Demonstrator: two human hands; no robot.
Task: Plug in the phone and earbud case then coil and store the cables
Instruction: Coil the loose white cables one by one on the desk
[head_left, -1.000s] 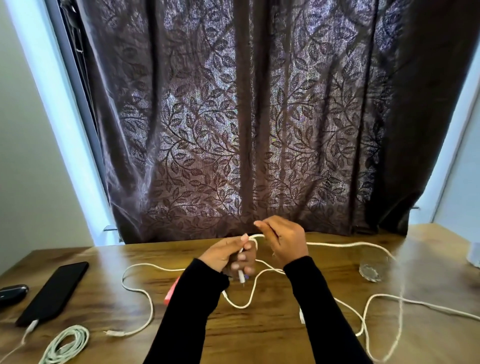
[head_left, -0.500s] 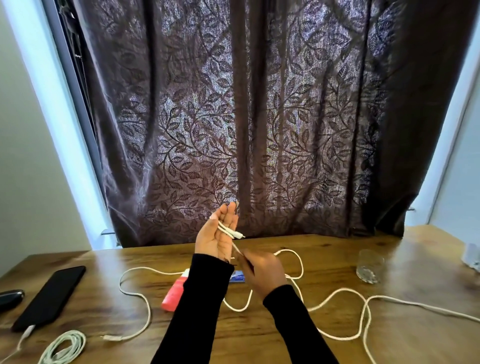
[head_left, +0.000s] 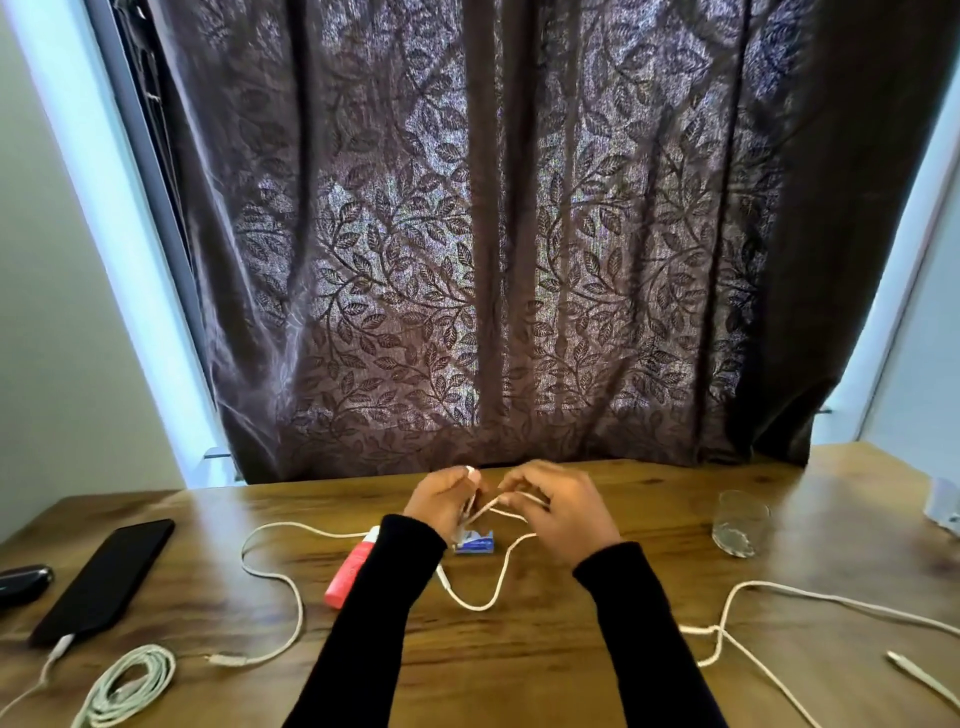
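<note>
Both hands work at the middle of the wooden surface (head_left: 519, 675), its grain glossy and streaked: the left hand (head_left: 441, 501) is raised with fingers curled around a few turns of thin white cable (head_left: 483, 603), and the right hand (head_left: 563, 512), at its 3 o'clock and close by, pinches the same cable between thumb and fingers. Black sleeves cover both forearms. From the hands the cord sags in a loop toward 6 o'clock, then trails off toward 9 and 4 o'clock. At far 9 o'clock lies a flat black phone (head_left: 104, 579) with a plug in its near end, a rounded dark earbud case (head_left: 23, 582) beside it, and a coiled pale cable (head_left: 130, 686) near the front edge. A clear glass (head_left: 740, 522) stands at 3 o'clock, open wood around it.
</note>
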